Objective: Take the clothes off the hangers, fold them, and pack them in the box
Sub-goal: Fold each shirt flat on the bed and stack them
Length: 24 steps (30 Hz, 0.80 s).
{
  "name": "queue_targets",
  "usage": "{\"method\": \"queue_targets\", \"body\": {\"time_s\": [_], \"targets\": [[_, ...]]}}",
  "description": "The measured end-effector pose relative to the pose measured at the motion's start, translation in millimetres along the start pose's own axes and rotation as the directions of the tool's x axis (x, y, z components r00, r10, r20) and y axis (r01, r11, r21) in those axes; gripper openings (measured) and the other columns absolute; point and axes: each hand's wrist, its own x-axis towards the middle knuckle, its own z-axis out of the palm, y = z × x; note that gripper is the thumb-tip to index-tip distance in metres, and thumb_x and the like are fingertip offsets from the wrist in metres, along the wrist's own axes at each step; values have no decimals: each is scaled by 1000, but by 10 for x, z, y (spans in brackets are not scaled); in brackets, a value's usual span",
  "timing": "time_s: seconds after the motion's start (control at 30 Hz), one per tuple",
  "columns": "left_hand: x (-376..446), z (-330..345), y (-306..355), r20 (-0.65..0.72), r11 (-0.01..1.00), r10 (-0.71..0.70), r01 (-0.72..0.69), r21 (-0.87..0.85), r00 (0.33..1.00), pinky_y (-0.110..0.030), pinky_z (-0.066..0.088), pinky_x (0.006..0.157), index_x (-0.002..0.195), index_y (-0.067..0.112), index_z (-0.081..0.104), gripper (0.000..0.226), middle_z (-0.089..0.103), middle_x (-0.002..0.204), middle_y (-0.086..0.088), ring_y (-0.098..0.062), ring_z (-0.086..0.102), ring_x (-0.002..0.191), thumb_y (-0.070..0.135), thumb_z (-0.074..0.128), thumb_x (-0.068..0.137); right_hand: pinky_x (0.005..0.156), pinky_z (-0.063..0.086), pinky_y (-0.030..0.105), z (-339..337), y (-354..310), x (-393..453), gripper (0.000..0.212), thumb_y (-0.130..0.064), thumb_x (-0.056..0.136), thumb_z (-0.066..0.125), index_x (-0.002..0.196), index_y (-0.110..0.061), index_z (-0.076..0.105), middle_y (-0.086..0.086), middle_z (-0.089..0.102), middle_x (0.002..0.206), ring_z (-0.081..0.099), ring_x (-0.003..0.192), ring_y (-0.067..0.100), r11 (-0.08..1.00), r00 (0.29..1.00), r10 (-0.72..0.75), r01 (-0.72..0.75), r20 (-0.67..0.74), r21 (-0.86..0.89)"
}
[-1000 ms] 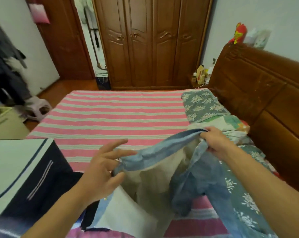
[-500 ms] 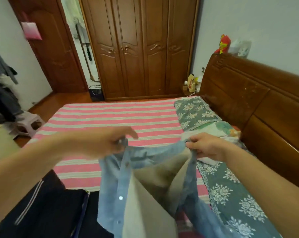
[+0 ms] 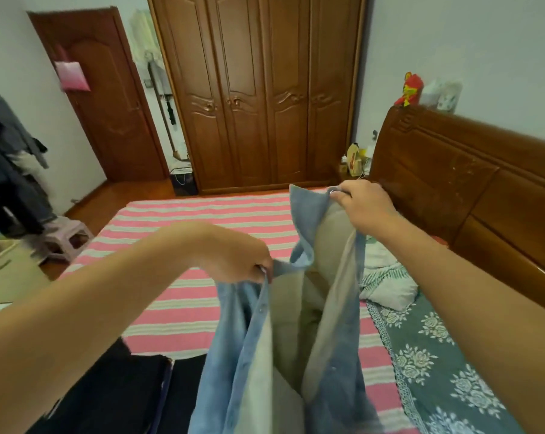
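Observation:
A light blue denim shirt [image 3: 334, 383] with a beige lining hangs open in the air over the bed. My left hand [image 3: 236, 255] pinches its button edge near the top, low and to the left. My right hand [image 3: 363, 206] grips the collar side, higher and to the right. The shirt's inside faces me and its lower part drops out of view at the bottom. Dark navy clothes [image 3: 114, 396] lie on the bed at the lower left. No hanger shows in the shirt, and no box is in view.
The bed carries a pink striped sheet [image 3: 183, 314] and a green flowered quilt [image 3: 446, 364] by the wooden headboard [image 3: 471, 189]. A wardrobe [image 3: 258, 89] stands beyond the bed. A small stool [image 3: 67, 239] and hanging dark garments [image 3: 5, 170] are at the left.
Both hands have lifted the shirt off the bed and spread it. My right hand rose higher, and my left hand went from loose fingers to a pinch on the button edge.

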Motion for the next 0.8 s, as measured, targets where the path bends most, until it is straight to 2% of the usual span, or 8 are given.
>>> {"method": "queue_targets", "body": {"time_s": [0.1,0.2,0.27,0.33,0.47,0.57,0.67,0.8], "targets": [[-137,-35,140,5,984,-20,21,-176,1000,-23,47,96,132,36,65,31,68,121,13,-7,61,108,28,49,107,67,38,34,103,-54,-132,25,-27,104,50,88,-18,68,0,63,82,55,79,20,900,986,165,-161,28,405],[-49,63,188,-40,922,-21,4,-387,999,-6,44,73,119,33,72,23,67,94,27,11,62,88,29,67,97,70,45,41,361,-172,-348,27,-21,101,57,97,2,71,14,66,83,58,79,27,628,915,242,-402,324,666],[72,200,152,-68,818,-138,75,-570,988,-20,57,77,96,23,74,12,72,84,13,-6,69,85,28,80,87,73,51,41,545,-217,-513,28,-23,96,67,101,4,72,18,71,86,63,78,27,580,859,223,-497,460,645],[124,316,119,-18,663,-223,138,-735,975,-41,61,84,87,15,73,15,74,86,-4,-22,70,84,26,82,85,67,46,36,701,-221,-665,30,-30,88,76,84,0,74,10,66,71,59,70,21,704,851,218,-477,478,526],[165,599,41,54,390,-267,159,-907,962,-44,58,96,107,5,75,22,75,106,-14,-30,70,101,24,67,98,58,39,28,890,-182,-945,25,-30,85,80,70,-14,69,0,56,59,51,60,16,723,768,277,-563,578,401],[238,893,81,61,224,-255,120,-967,965,-45,57,97,110,-3,72,21,74,109,-21,-33,71,102,10,60,101,62,43,32,976,-244,-1153,27,-25,86,79,75,-2,72,6,63,66,55,65,17,527,844,343,-536,412,660],[323,1119,174,53,63,-291,74,-995,955,-40,61,80,94,-4,73,11,74,91,-21,-28,72,81,6,68,95,62,45,32,1011,-412,-1313,25,-21,88,77,77,0,70,4,63,63,54,60,13,372,831,525,-417,183,829],[356,1292,291,67,-111,-330,32,-993,941,-35,58,69,91,0,72,7,72,83,-17,-26,71,71,5,69,93,66,54,29,992,-548,-1513,8,-14,87,76,79,-15,74,-4,72,71,65,67,7,577,942,319,-277,100,769]]}}
